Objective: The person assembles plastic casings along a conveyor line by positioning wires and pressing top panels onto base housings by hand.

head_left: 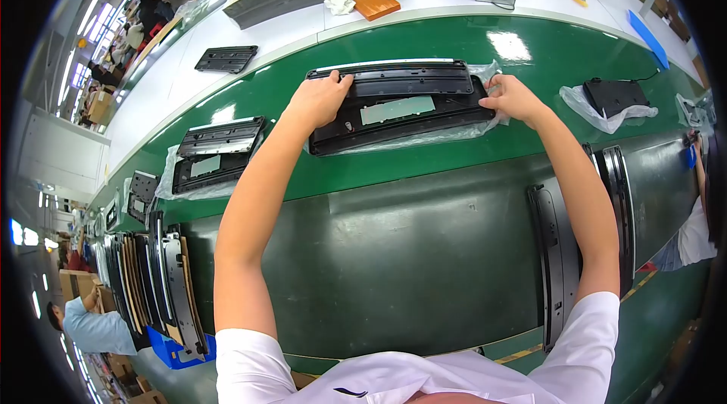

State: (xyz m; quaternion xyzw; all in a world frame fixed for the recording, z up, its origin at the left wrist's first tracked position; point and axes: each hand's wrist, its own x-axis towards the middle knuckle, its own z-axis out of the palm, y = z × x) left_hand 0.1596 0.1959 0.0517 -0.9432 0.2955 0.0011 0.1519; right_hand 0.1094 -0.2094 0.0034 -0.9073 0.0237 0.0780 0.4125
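A long black plastic panel (413,80) with a silvery back edge lies tilted over a black plastic housing (401,131), which rests on clear plastic wrap. Inside the housing shows a pale rectangular plate (397,109). My left hand (322,99) grips the panel's left end, thumb on top. At the right end of the housing, my right hand (513,97) has thumb and forefinger bent together by its corner; what lies between them is too small to make out.
A similar panel-and-housing pair (219,148) sits to the left on the green belt. A black unit on a plastic bag (615,96) lies to the right. Upright panels stand at left (182,283) and right (556,260). An orange-brown block (376,5) is on the white bench behind.
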